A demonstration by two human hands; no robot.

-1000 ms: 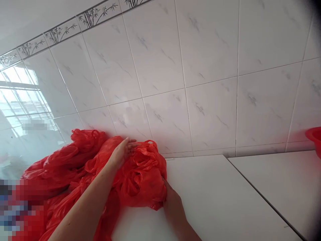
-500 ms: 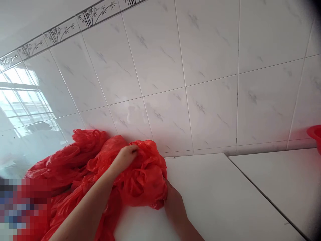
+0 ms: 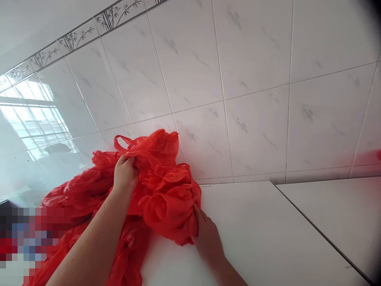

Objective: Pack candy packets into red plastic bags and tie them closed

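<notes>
My left hand (image 3: 126, 172) is closed on a thin red plastic bag (image 3: 157, 147), pinching it near its loop handle and holding it raised against the tiled wall. A rounded bundle of crumpled red plastic bags (image 3: 171, 210) sits below it on the white surface. My right hand (image 3: 206, 230) grips the right side of that bundle, its fingertips pressed into the plastic and the thumb not clearly seen. More red bags (image 3: 74, 194) lie heaped behind and under my left forearm.
A white tabletop (image 3: 247, 222) extends to the right, with a dark seam between two panels. White marbled wall tiles (image 3: 196, 79) rise behind it. Part of a red object (image 3: 379, 155) shows at the right edge. A pixelated patch covers the lower left.
My left hand, spread over the bundle at first, has closed on a bag and pulled it up and left. My right hand has stayed at the bundle's right side.
</notes>
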